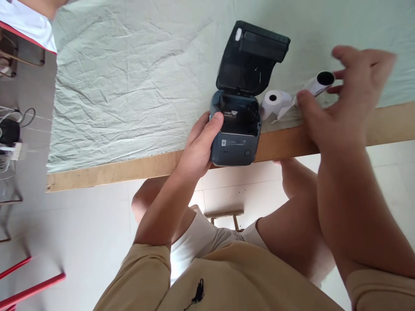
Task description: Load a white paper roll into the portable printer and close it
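Observation:
My left hand (204, 140) grips the left side of a dark portable label printer (235, 149), its thumb over the edge of the paper bay. The hinged lid (248, 60) stands raised, and no roll shows inside the bay. Just right of the printer, a small white paper roll (272, 103) rests on the cloth with a loose paper end. My right hand (346, 95) is around a second white roll (316, 84) with a wide dark core opening. Its thumb is at the near end and fingertips are at the far side; the index finger is stretched away.
A pale green cloth (129, 86) covers the table, with a wooden edge (113, 170) along the front. Another person's arm (45, 6) shows at the top left. Cables (13, 119) and red legs (35, 289) are at left; a wooden stool (225, 214) is below.

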`<state>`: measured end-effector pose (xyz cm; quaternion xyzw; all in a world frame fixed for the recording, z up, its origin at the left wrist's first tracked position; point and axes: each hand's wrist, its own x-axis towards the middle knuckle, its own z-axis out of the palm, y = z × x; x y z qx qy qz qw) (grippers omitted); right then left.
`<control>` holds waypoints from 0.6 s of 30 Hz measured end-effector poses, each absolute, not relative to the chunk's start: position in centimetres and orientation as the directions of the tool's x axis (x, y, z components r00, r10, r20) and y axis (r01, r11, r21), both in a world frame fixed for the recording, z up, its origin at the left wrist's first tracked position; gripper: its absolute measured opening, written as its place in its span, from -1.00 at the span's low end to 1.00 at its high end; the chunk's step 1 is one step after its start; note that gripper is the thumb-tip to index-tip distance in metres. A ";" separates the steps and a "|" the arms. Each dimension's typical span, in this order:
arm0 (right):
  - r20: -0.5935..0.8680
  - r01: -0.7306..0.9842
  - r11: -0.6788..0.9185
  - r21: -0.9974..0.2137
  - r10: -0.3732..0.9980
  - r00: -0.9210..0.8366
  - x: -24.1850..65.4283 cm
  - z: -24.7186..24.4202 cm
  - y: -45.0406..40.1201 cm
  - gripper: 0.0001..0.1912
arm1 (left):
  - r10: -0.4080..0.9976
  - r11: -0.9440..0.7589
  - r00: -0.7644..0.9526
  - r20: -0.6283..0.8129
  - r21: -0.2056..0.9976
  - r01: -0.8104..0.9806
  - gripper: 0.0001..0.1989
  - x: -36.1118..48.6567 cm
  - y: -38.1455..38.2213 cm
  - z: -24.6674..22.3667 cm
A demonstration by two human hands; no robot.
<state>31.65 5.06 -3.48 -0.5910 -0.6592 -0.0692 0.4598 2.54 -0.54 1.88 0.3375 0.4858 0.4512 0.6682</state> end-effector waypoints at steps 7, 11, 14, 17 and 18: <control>0.578 0.798 0.360 -0.484 0.816 -0.017 31.6 -3.4 3.6 -0.26 | 0.920 0.390 0.163 -0.356 0.869 -0.303 -0.48 2.5 -0.5 2.2; 0.500 0.814 0.308 -0.492 0.866 -0.025 32.2 -3.6 3.7 -0.26 | 0.924 0.380 0.165 -0.344 0.871 -0.313 -0.51 2.5 -0.5 1.9; 0.574 0.790 0.325 -0.519 0.818 0.040 31.8 -3.2 4.1 -0.35 | 0.923 0.381 0.167 -0.345 0.876 -0.296 -0.50 2.4 -0.5 1.7; 0.722 0.636 0.540 -0.551 0.691 0.037 29.3 -1.0 3.2 -0.22 | 0.925 0.377 0.171 -0.340 0.880 -0.290 -0.48 2.4 -0.5 1.6; 0.739 0.575 0.576 -0.582 0.669 0.077 28.0 0.1 2.7 -0.18 | 0.928 0.368 0.169 -0.331 0.883 -0.291 -0.48 2.5 -0.5 1.6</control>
